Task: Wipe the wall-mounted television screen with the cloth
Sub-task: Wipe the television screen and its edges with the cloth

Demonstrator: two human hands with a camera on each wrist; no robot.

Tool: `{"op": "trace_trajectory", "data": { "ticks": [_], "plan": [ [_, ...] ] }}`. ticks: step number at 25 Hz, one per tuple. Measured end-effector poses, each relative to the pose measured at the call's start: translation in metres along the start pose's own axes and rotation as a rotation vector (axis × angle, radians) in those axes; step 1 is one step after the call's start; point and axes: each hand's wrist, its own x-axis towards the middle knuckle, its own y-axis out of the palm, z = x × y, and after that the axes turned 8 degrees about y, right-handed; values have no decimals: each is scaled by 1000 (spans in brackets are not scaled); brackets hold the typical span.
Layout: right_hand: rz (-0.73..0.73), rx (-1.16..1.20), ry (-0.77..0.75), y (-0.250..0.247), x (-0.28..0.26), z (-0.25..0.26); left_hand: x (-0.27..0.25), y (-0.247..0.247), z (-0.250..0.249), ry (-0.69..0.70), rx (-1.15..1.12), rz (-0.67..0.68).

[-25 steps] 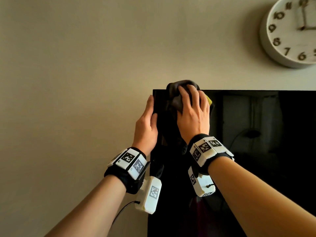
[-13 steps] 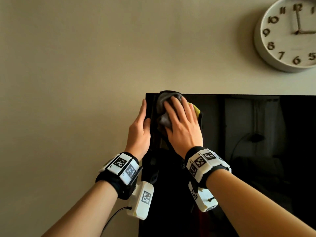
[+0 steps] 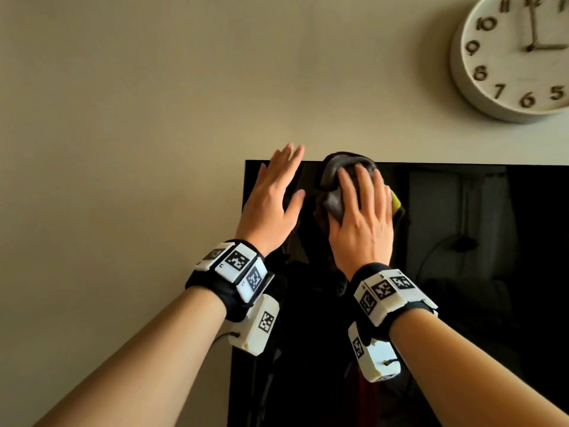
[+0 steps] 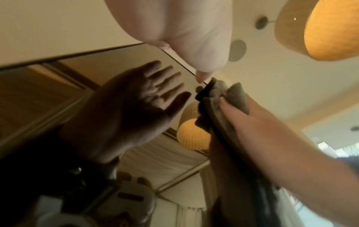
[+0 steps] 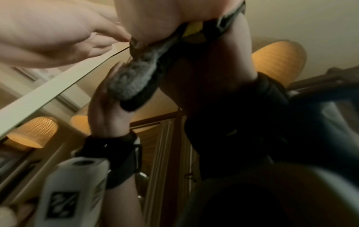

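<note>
The black television screen (image 3: 462, 272) hangs on the beige wall, and its top-left corner lies under my hands. A bunched grey cloth (image 3: 335, 180) with a yellow patch (image 3: 395, 201) sits at the screen's top edge. My right hand (image 3: 360, 223) presses it to the glass, fingers spread fairly straight over it. My left hand (image 3: 274, 198) is flat and open over the corner, holding nothing. In the left wrist view its palm (image 4: 184, 30) stands off the glass above its dark reflection, beside the cloth (image 4: 219, 99). The right wrist view shows the cloth (image 5: 132, 81) squeezed under my right palm (image 5: 165, 15).
A round white wall clock (image 3: 517, 57) hangs above and to the right of the television. Bare wall (image 3: 123, 149) stretches left of the screen. The screen (image 3: 492, 334) runs on to the right and downward, mirroring lamps and curtains.
My left hand has let go of the television's left edge and now lies flat and open over the top-left corner. My right hand has pushed the cloth back up to the top edge.
</note>
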Motion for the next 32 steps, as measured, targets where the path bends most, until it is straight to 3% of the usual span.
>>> {"op": "trace_trajectory", "data": {
  "ticks": [3,6,7,9,13,16,19,20,23,24,27,28,32],
  "plan": [
    [-41,10,153,-14,8,-22,-1,10,-3,97,226,181],
    [27,-35,-84,-18,9,-39,-7,14,-1,131,389,234],
    [26,-35,-76,-20,14,-46,-6,16,-1,131,411,235],
    [2,-14,20,-24,19,-50,-7,16,1,123,438,228],
    [80,-41,-173,-27,12,-66,-8,17,2,93,435,238],
    [67,-34,26,-30,14,-68,-7,17,0,62,403,246],
    [192,-15,-206,-28,-1,-63,-6,16,-2,28,362,247],
    [174,-20,-202,-30,4,-75,-5,15,-3,16,356,249],
    [23,-35,136,-42,23,-108,-3,15,-7,-30,335,270],
    [16,-41,175,-44,24,-109,-3,15,-8,-44,320,266],
    [125,-18,-87,-40,15,-95,-3,13,-9,-57,278,232],
    [126,-18,-109,-41,19,-101,-4,15,-9,-51,280,224],
    [-13,-52,220,-53,39,-130,-4,17,-10,-46,290,217]
  ]
}}
